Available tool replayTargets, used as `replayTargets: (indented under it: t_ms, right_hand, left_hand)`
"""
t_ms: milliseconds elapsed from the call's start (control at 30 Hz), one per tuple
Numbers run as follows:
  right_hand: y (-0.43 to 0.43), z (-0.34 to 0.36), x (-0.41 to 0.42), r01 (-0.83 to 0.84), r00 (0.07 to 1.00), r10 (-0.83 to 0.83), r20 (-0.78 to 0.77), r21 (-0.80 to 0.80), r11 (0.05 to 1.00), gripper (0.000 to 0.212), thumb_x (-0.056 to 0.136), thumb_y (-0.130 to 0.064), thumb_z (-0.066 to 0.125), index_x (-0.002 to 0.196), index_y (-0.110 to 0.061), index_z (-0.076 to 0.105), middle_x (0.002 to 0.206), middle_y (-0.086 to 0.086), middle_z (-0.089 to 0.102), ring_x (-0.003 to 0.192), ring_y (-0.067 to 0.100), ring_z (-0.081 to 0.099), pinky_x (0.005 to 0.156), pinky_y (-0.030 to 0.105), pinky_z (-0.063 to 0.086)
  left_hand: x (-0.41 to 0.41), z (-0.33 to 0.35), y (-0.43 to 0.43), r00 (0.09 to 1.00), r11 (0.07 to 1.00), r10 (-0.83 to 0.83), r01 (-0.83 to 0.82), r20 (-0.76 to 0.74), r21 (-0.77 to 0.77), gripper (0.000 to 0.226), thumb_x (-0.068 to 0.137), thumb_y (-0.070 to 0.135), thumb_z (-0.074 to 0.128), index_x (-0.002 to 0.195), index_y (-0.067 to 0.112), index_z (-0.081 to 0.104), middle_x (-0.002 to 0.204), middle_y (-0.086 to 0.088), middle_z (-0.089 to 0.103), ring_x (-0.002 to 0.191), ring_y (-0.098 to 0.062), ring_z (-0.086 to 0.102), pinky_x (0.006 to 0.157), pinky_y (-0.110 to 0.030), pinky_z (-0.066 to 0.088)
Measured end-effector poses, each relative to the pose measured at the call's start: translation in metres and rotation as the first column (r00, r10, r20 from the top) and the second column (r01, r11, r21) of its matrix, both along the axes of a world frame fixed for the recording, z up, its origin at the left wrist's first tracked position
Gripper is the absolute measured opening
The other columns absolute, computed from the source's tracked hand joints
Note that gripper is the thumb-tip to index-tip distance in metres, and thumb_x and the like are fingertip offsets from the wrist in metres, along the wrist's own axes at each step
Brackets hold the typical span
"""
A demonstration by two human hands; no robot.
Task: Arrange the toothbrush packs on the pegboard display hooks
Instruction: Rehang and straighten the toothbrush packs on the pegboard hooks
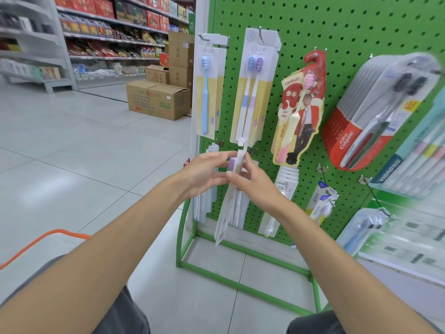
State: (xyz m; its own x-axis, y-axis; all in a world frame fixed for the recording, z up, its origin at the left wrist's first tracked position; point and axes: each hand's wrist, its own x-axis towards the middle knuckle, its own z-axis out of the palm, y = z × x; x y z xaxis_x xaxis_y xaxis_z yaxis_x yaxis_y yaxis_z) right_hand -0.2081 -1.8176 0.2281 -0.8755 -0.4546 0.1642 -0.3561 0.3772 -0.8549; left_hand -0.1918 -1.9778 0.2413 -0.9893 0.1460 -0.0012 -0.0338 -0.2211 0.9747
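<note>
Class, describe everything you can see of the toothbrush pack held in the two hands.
The toothbrush pack is a long, narrow white card with a clear-looking blister, seen nearly edge-on. A purple brush head shows near its top, under a white hanging tab. It tilts, lower end leftward, before the green pegboard. The left hand and right hand pinch its upper part; no hook holds it.

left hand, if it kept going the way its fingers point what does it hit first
The left hand points right, onto the pack it holds; next in line is the right hand on the pack's other side. The pegboard likely lies behind, though depth is unclear.
</note>
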Motion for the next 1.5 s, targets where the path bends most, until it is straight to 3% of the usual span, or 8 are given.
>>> replayTargets:
  t_ms: [67,133,267,600,800,1200,1367,1500]
  right_hand:
    - [-0.003,-0.003,-0.002,-0.005,0.999,0.004,0.048,0.011,1.0,0.075,0.095,-0.045,0.052,0.157,-0.03,0.011,0.15,-0.012,0.043,0.134,0.01,0.046,0.109,0.044,0.042]
    - [-0.005,-0.003,-0.004,0.009,0.998,-0.007,0.063,-0.027,1.0,0.055,0.101,-0.035,0.046,0.152,-0.028,0.029,0.147,-0.004,0.049,0.132,0.015,0.049,0.11,0.047,0.042]
    - [-0.009,0.005,0.001,0.068,0.997,-0.066,0.031,-0.078,0.995,0.027,0.101,-0.025,0.045,0.099,-0.041,0.067,0.114,0.02,0.066,0.108,0.046,0.058,0.093,0.062,0.048]
    - [-0.004,0.011,0.005,0.134,0.985,-0.116,0.128,-0.142,0.981,0.027,0.097,-0.024,0.044,0.107,-0.022,0.069,0.108,0.006,0.072,0.104,0.031,0.065,0.098,0.054,0.049]
    - [-0.006,0.037,0.004,0.223,0.969,-0.186,0.164,-0.248,0.943,0.022,0.098,-0.016,0.048,0.077,-0.012,0.052,0.087,0.013,0.057,0.082,0.024,0.057,0.081,0.039,0.057]
    - [0.0,0.155,-0.001,0.278,0.957,-0.287,-0.048,-0.138,0.951,0.021,0.096,-0.004,0.05,0.113,-0.013,0.057,0.105,0.012,0.065,0.081,0.017,0.06,0.082,0.039,0.056]
    - [0.001,0.202,-0.022,0.301,0.93,-0.302,-0.211,-0.04,0.953,0.017,0.097,-0.006,0.049,0.11,-0.016,0.055,0.1,0.006,0.064,0.086,0.022,0.065,0.083,0.043,0.058]
    - [0.002,0.228,-0.052,0.379,0.88,-0.382,-0.283,-0.065,0.923,0.02,0.094,-0.002,0.05,0.106,-0.017,0.057,0.103,0.006,0.064,0.084,0.024,0.065,0.074,0.037,0.058]
  left_hand:
    - [0.0,-0.002,-0.001,1.0,1.0,-0.004,0.004,-0.007,-0.031,0.031,0.102,0.009,0.049,0.13,0.009,0.06,0.119,-0.013,0.069,0.106,-0.028,0.069,0.091,-0.034,0.057]
    - [0.0,-0.002,-0.001,1.0,0.998,0.029,-0.029,-0.001,-0.055,0.034,0.097,0.009,0.058,0.13,0.017,0.06,0.117,-0.01,0.071,0.104,-0.025,0.07,0.087,-0.035,0.058]
    - [-0.005,0.0,-0.005,0.98,0.959,0.197,-0.196,-0.017,-0.205,0.033,0.096,0.026,0.062,0.128,0.029,0.061,0.114,-0.003,0.071,0.102,-0.017,0.069,0.087,-0.034,0.057]
    - [-0.007,0.024,-0.011,0.94,0.927,0.308,-0.331,-0.145,-0.178,0.008,0.096,0.014,0.062,0.1,0.007,0.061,0.088,-0.004,0.07,0.069,-0.01,0.067,0.064,-0.023,0.057]
    - [0.005,0.054,-0.008,0.931,0.887,0.282,-0.345,-0.232,-0.307,0.007,0.093,0.013,0.066,0.095,0.006,0.064,0.088,-0.01,0.067,0.076,-0.015,0.067,0.069,-0.028,0.061]
    - [-0.009,0.16,-0.027,0.851,0.771,0.38,-0.508,-0.362,-0.385,0.01,0.092,0.009,0.066,0.087,0.012,0.074,0.102,-0.011,0.073,0.087,-0.023,0.071,0.075,-0.039,0.062]
    - [-0.029,0.206,-0.028,0.792,0.627,0.385,-0.601,-0.473,-0.495,0.014,0.09,0.009,0.065,0.079,0.013,0.073,0.09,0.002,0.068,0.072,-0.021,0.07,0.044,-0.019,0.049]
    - [-0.057,0.231,-0.029,0.757,0.487,0.358,-0.651,-0.547,-0.583,0.017,0.087,0.003,0.058,0.08,0.0,0.074,0.099,-0.001,0.072,0.066,-0.019,0.072,0.064,-0.035,0.062]
